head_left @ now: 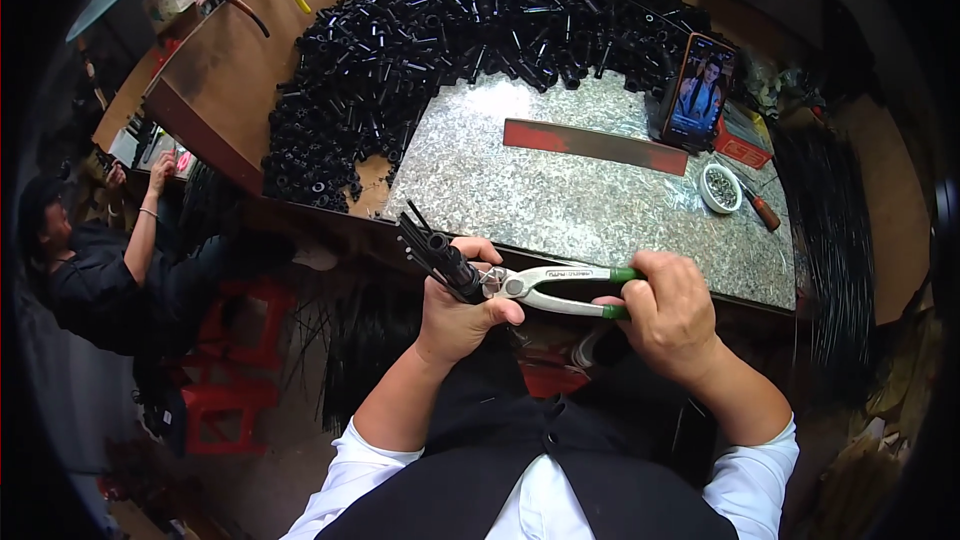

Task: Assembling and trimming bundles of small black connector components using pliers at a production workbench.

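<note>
My left hand [458, 305] grips a black assembly of thin rods fixed in short tubes [432, 250], holding it just below the bench's front edge. My right hand [668, 312] squeezes the green-tipped handles of white pliers [555, 287]. The pliers' jaws [492, 285] meet the black assembly right beside my left thumb. Both hands hover over my lap, close to the metal sheet [560, 190] that covers the bench.
A big heap of short black tubes [450, 30] curves round the sheet's far and left sides. A red-ended flat bar [595, 145], a phone showing video [698, 90], a small white bowl of tiny parts [720, 187] and a screwdriver [760, 208] lie at right. Another person sits at left near red stools [235, 340].
</note>
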A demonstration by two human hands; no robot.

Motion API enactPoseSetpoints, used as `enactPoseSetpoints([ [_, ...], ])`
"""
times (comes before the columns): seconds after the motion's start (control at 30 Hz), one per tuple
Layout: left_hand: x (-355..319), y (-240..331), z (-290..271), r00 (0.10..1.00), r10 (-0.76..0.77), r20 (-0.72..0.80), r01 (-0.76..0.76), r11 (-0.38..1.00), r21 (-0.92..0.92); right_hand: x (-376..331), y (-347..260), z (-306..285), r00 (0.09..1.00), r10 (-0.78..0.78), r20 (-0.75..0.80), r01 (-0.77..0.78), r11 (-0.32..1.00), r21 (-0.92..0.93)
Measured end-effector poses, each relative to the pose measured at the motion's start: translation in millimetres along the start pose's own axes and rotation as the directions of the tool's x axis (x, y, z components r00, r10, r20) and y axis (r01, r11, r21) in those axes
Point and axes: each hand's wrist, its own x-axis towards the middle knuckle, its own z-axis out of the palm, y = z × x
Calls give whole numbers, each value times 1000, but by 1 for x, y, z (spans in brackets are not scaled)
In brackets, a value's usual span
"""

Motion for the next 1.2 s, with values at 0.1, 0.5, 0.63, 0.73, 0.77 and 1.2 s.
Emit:
enactPoseSetpoints([
  [0.1,0,-1,-2,996,29,88,-27,999,-22,-7,0,-1,991,-86,100,68,983,172],
  [0.5,3,6,2,949,-39,314,16,997,77,-10,7,-14,280,-402,872,-951,7,309],
  [0.63,6,4,5,973,-6,229,-18,995,102,-21,-8,-1,865,36,500,-330,792,514],
  [0.73,6,-2,10,968,-40,249,33,999,33,-23,-5,2,900,110,421,-311,839,447],
  [0.77,7,-3,6,955,-48,292,45,999,18,-24,-6,0,839,89,537,-430,713,554],
  [1.2,10,-14,16,964,64,257,-90,992,91,-11,2,-6,718,3,696,-516,675,528],
])
